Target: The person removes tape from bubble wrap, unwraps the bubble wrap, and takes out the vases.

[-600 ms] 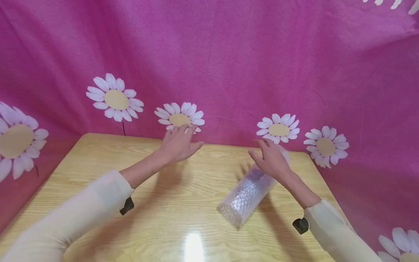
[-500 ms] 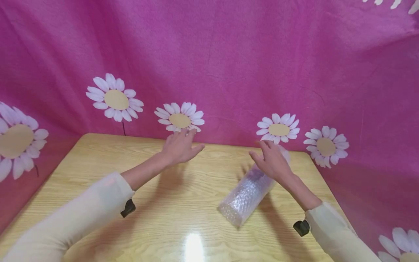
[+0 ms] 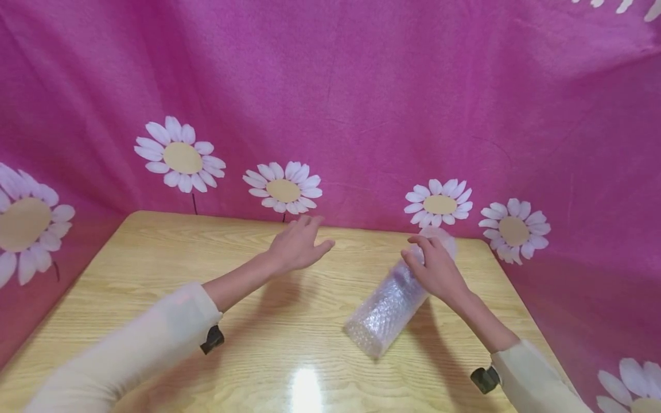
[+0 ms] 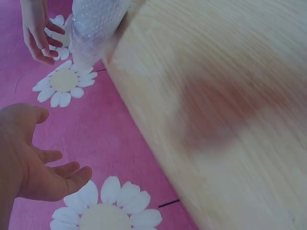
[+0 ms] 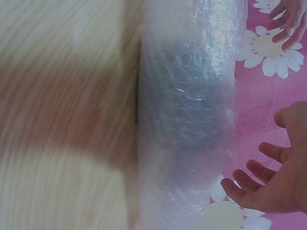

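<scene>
A roll of bubble wrap (image 3: 387, 310) lies slantwise on the right half of the wooden table (image 3: 217, 235); a darker patch shows through its layers in the right wrist view. Over its far half hovers my right hand (image 3: 436, 269), fingers loosely bent and holding nothing. The right wrist view shows a gap between those fingers (image 5: 240, 184) and the plastic. My left hand (image 3: 296, 246) hangs above the table left of the roll, fingers relaxed and thumb spread, with nothing in it. Its shadow falls on the wood below.
A pink curtain (image 3: 351, 115) printed with daisies hangs behind the table's far edge and along both sides. A dark strapped device sits at the left cuff (image 3: 212, 338) and another at the right cuff (image 3: 485, 378). Light glares off the near tabletop.
My left hand has moved right and nearer to me, off the printed daisy. The right hand has drawn back slightly to the right. The roll has stayed put.
</scene>
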Motion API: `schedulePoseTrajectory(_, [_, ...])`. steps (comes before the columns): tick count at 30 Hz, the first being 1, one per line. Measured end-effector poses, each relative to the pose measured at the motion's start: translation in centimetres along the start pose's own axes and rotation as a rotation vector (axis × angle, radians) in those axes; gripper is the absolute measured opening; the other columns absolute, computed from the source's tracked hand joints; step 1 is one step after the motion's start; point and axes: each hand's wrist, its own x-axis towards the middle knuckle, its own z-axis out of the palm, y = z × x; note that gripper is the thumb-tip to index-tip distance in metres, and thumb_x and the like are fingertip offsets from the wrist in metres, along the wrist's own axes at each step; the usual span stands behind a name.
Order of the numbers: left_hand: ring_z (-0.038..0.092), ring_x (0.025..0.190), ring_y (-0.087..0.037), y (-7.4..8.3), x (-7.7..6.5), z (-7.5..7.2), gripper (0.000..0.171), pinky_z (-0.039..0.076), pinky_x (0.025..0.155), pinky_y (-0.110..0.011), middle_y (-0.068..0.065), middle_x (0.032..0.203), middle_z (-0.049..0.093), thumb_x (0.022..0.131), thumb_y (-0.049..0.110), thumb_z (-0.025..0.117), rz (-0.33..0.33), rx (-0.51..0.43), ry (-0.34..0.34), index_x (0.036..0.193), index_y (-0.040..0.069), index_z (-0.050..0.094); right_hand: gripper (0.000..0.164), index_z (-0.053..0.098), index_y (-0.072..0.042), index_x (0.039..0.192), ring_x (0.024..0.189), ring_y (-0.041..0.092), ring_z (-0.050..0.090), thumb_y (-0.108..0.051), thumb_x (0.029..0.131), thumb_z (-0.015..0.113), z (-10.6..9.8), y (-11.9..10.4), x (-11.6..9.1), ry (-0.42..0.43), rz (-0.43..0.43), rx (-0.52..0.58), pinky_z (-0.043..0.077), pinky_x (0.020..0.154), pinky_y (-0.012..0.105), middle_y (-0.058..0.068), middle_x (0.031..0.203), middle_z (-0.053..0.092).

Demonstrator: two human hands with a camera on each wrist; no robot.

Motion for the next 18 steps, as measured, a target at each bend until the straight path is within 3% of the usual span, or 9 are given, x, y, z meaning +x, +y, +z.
schedulePoseTrajectory(8, [0.048, 0.129, -0.038, 0.6, 0.0, 1.3, 0.065, 0.051, 0.093, -0.055, -0.021, 0.146, 0.045, 0.099, 0.043, 0.058, 0.023, -0.053, -0.027, 0.149, 0.005, 0.041, 0.043, 0.058, 0.004, 0.127, 0.109, 0.040, 0.054, -0.031, 0.101, 0.057, 0.0, 0.6, -1.2, 0.014, 0.046, 0.019, 0.046, 0.094, 0.057, 0.026, 0.121, 0.055])
schedulePoseTrajectory(18, [0.046, 0.131, -0.034, 1.2, 0.2, 2.1, 0.064, 0.045, 0.104, -0.049, -0.021, 0.144, 0.048, 0.099, 0.039, 0.059, 0.078, -0.086, -0.032, 0.149, 0.003, 0.042, 0.049, 0.049, 0.008, 0.133, 0.113, 0.044, 0.050, -0.028, 0.101, 0.058, -0.3, 1.3, -2.9, 0.033, 0.092, 0.035, 0.044, 0.094, 0.059, 0.030, 0.128, 0.050])
